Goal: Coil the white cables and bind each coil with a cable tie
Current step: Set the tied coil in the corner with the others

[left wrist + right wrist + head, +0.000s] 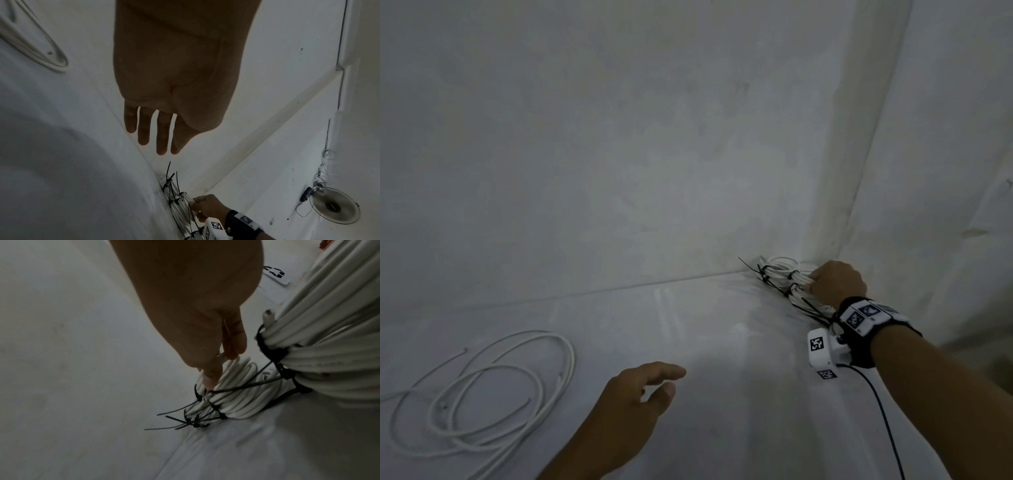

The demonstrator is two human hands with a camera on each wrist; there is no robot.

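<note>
A loose white cable [482, 387] lies in slack loops at the front left of the white surface [722, 394]; its loops also show in the left wrist view [30, 45]. Several bound coils [780, 270] with black cable ties [269, 352] are piled in the far right corner. My right hand [825, 281] reaches into that pile, its fingers curled on the strands of one bound coil [232, 395]. A second, bigger coil [329, 353] lies right beside it. My left hand [667, 380] hovers over the middle of the surface, fingers straight [144, 136] and holding nothing.
White walls meet in a corner just behind the coil pile [179, 206]. Stiff black tie tails [164, 428] stick out of the pile to the left. A black lead [883, 411] trails from the wrist camera [825, 353]. A round fan [335, 206] is at the right.
</note>
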